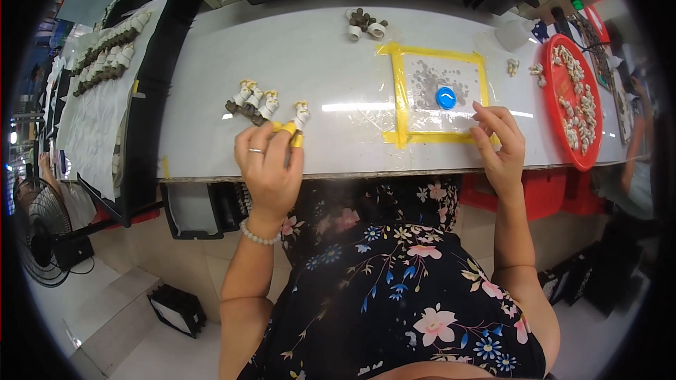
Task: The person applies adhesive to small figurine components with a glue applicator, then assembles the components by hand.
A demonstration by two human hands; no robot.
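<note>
My left hand point(271, 165) wears yellow finger covers on its fingertips and closes around the lower part of a small white figurine point(302, 114) with yellowish details on top. Just left of it, several similar figurines point(255, 102) on dark bases stand in a cluster on the white table point(338, 155). My right hand point(503, 146) hovers by the lower right corner of a yellow-taped square point(399, 98), its fingers apart and nothing in them. Inside that square, a round blue cap-like piece point(446, 97) lies among grey smudged spots.
A red oval tray point(589, 158) with many small white and yellowish pieces lies at the right. Dark and white ring-shaped parts point(365, 24) sit at the back. On the left, a black tray point(151, 77) carries rows of figurines point(105, 63) on white paper. A fan point(44, 232) stands far left.
</note>
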